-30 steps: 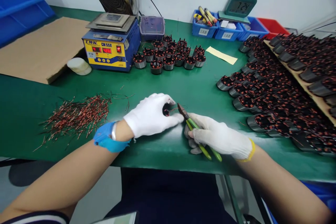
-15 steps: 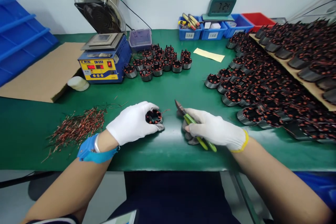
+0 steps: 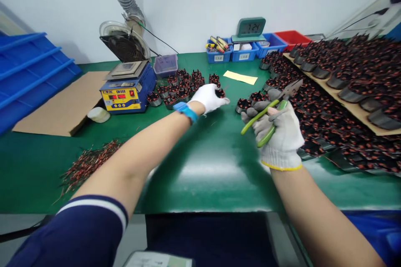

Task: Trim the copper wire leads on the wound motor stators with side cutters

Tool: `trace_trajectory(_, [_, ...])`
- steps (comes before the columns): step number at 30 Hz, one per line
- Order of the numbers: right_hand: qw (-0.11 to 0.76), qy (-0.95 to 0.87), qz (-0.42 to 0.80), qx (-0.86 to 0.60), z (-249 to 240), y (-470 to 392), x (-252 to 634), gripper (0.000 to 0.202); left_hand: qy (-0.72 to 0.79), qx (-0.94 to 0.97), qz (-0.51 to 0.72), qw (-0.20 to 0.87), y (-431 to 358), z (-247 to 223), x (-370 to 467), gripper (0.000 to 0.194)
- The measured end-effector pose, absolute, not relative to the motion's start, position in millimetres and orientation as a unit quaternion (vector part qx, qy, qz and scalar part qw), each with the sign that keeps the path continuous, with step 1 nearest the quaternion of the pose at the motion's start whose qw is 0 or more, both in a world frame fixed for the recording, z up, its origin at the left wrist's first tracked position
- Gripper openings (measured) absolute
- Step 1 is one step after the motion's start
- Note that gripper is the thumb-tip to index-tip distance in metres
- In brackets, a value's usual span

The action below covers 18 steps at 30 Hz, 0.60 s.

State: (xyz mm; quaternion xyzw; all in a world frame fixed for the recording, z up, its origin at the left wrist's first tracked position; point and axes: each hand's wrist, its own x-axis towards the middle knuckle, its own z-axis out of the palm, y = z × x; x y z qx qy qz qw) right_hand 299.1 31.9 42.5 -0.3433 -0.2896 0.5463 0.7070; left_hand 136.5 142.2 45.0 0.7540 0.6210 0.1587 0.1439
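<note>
Green table (image 3: 203, 167); right fingers (image 3: 263, 127) hold pliers (image 3: 272, 107).

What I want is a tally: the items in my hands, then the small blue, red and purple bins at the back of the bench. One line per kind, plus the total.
Green-handled cutters, in the right hand: 1
Coil-wound ring, in the left hand: 1
Small blue bins: 3
Small red bin: 1
Small purple bin: 1
Total: 7

Green tabletop (image 3: 200, 183): wire scraps (image 3: 89, 162) front left, cardboard (image 3: 59, 108), blue unit (image 3: 123, 100), paper strip (image 3: 240, 77), wound rings (image 3: 316, 119) right.
</note>
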Motion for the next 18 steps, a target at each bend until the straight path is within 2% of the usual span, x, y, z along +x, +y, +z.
trace_trajectory(5, [0.713, -0.304, 0.53, -0.345, 38, 37, 299, 0.04, 0.6, 0.762, 0.179, 0.162, 176, 18, 189, 0.067])
trace_trajectory(9, [0.706, -0.319, 0.526, -0.352, 38, 34, 298, 0.037, 0.565, 0.795, 0.17, 0.145, 153, 4, 191, 0.058])
trace_trajectory(11, [0.702, -0.308, 0.535, -0.354, 41, 31, 297, 0.036, 0.527, 0.826, 0.145, 0.133, 126, 2, 176, 0.056])
trace_trajectory(15, [0.662, -0.296, 0.588, -0.358, 45, 21, 293, 0.036, 0.47, 0.875, 0.075, 0.088, 53, 3, 118, 0.076])
trace_trajectory(18, [0.617, -0.352, 0.599, -0.371, 43, 15, 291, 0.039, 0.515, 0.856, 0.011, 0.042, 5, 7, 62, 0.078])
